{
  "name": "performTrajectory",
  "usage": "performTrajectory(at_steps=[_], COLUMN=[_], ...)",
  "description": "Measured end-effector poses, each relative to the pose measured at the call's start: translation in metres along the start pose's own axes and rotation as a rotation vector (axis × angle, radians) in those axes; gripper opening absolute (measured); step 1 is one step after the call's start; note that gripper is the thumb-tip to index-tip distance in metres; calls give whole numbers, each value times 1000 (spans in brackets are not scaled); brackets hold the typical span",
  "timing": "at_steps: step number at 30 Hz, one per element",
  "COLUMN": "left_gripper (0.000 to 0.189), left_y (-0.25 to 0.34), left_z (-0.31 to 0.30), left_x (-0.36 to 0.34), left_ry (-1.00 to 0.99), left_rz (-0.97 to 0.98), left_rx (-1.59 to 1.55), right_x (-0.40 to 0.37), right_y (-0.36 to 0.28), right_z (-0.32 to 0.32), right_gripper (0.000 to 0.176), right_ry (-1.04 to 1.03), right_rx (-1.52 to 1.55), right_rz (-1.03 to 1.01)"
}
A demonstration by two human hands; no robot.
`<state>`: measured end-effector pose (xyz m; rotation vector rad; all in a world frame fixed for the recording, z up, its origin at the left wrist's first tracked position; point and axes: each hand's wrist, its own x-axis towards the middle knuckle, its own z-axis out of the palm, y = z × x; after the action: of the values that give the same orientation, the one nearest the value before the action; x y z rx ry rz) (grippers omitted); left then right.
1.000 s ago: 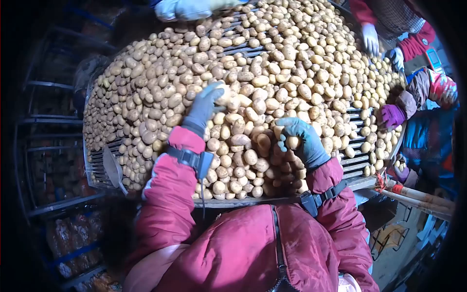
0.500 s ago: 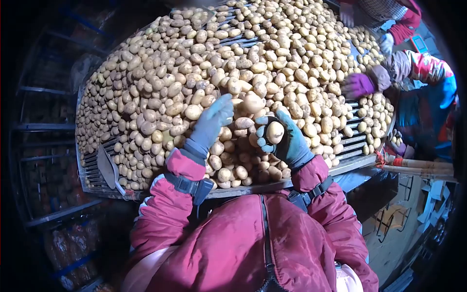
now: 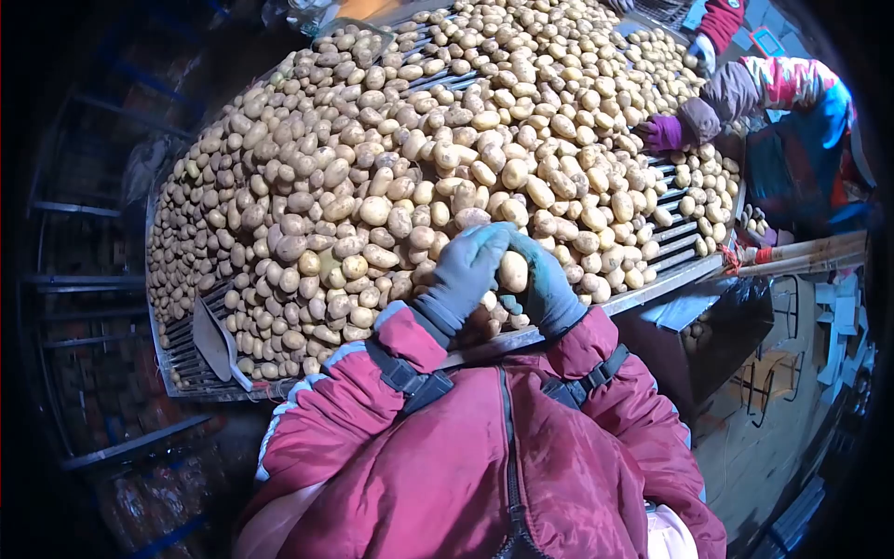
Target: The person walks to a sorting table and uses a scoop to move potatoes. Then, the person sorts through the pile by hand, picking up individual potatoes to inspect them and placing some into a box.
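Note:
My left hand (image 3: 466, 270), in a grey-blue glove, is turned back upward with its fingers together and bent over; its palm is hidden, so what lies under it I cannot make out. Its fingertips meet those of my right hand (image 3: 548, 284), in a green and grey glove. Against the right palm sits a pale potato (image 3: 512, 272), with the fingers curled round it. Both hands are close to the near edge of a large heap of potatoes (image 3: 372, 211).
The heap rests on a barred metal table (image 3: 677, 244) with a raised near rim. A flat scoop-like piece (image 3: 214, 340) lies at the left corner. On the right, another person's purple glove (image 3: 663, 133) touches the potatoes. Bound poles (image 3: 792, 256) stick out beyond the right corner.
My left hand has swung right and down to meet my right hand. A potato that was blurred in the air between them is no longer there. The view has shifted.

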<state>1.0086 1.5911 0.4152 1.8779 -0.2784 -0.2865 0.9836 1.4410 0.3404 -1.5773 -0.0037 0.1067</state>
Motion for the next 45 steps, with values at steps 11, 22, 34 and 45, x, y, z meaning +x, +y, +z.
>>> performTrajectory(at_steps=[11, 22, 34, 45], left_gripper=[26, 61, 50, 52], left_y=[-74, -126, -108, -92], left_z=[-156, -176, -142, -105], left_x=[-9, 34, 23, -8], left_ry=[473, 309, 409, 455], left_rz=[-160, -100, -307, -306], left_rx=[149, 638, 741, -680], right_x=[-136, -66, 160, 193], right_y=[-22, -20, -44, -22], right_z=[-275, -248, -74, -73], right_gripper=[30, 31, 38, 45], right_ry=[750, 519, -142, -333], right_rx=[-78, 48, -676, -339], right_rz=[167, 247, 100, 260])
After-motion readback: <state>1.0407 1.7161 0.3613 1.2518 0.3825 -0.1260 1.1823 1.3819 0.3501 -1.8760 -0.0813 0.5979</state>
